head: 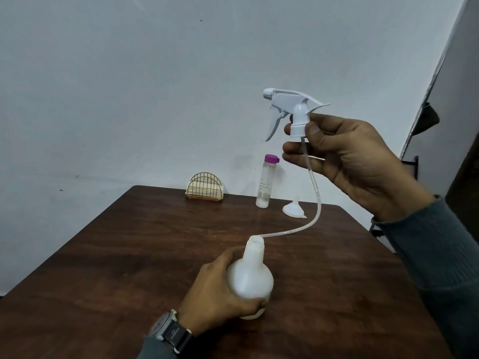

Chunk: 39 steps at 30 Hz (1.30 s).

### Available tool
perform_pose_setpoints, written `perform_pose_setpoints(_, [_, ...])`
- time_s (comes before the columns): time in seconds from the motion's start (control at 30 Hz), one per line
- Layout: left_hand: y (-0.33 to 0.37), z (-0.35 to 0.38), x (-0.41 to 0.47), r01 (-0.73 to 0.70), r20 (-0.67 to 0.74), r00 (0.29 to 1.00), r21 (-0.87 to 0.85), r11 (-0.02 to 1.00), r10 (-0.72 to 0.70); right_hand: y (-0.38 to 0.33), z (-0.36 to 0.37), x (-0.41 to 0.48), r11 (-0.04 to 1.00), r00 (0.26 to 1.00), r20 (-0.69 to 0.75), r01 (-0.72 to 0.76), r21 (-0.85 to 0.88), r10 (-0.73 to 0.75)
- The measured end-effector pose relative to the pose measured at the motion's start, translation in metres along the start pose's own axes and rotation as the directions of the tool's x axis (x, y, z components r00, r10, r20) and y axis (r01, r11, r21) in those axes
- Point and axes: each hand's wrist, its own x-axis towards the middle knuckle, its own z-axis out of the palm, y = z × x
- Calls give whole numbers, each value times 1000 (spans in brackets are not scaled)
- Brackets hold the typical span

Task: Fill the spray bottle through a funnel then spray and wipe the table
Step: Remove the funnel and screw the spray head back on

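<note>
My left hand [217, 288] grips the white spray bottle [252, 278], which stands on the brown wooden table [116, 268] with its neck uncapped. My right hand [347, 161] holds the white trigger spray head [293, 110] by its collar, raised high above the table. The head's clear dip tube [315, 203] curves down, and its tip is at the bottle's mouth. A small white funnel [294, 209] lies upside down on the table behind. Next to it stands a tall clear bottle with a purple cap [265, 182], with a little liquid at the bottom.
A gold wire napkin holder [204, 187] sits at the table's far edge, by the pale wall. A dark frame and fabric [425, 120] stand at the right. A watch is on my left wrist.
</note>
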Motion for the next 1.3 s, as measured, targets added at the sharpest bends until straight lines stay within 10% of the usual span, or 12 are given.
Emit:
perform_pose_setpoints(0.4, [1, 2, -2, -2, -3, 1000, -12, 1000, 1, 2, 9, 3, 999, 995, 96, -35, -3, 35])
perform_pose_setpoints(0.7, [6, -1, -5, 24, 16, 1000, -47, 999, -23, 27, 65, 30, 913, 985, 171, -98, 395, 31])
perform_pose_setpoints(1.03, [11, -4, -4, 79, 46, 996, -94, 992, -75, 86, 32, 43, 798, 992, -123, 78, 598, -5])
perform_pose_setpoints(1.3, [16, -3, -6, 111, 4, 994, -130, 985, -111, 138, 1, -15, 967, 943, -331, 109, 229, -28])
